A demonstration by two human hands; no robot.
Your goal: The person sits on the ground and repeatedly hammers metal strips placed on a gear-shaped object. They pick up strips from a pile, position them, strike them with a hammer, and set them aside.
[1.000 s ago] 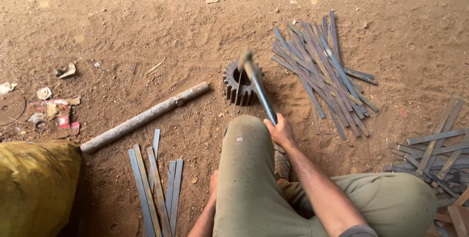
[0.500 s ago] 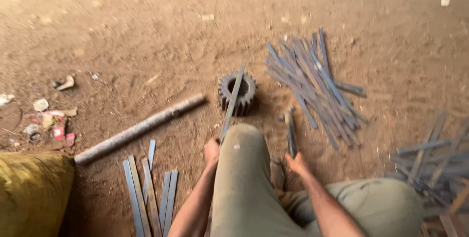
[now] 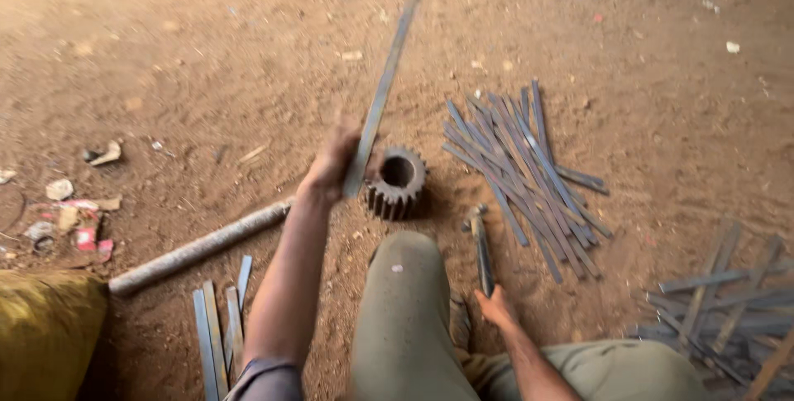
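Two gripping hands: left hand (image 3: 335,161) outstretched, fingers around metal strip (image 3: 382,95); right hand (image 3: 499,308) low, clutching hammer (image 3: 480,248).

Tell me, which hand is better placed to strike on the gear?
Probably the right hand: it holds the hammer, lying on the ground beside the gear. The left hand is occupied with the long metal strip.

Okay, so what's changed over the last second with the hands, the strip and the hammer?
The right hand swung the hammer down from above the gear and now rests it on the dirt. The left hand came up, took hold of a long metal strip and lifted it, pointing away. The gear, pipe and fanned pile of strips stayed put.
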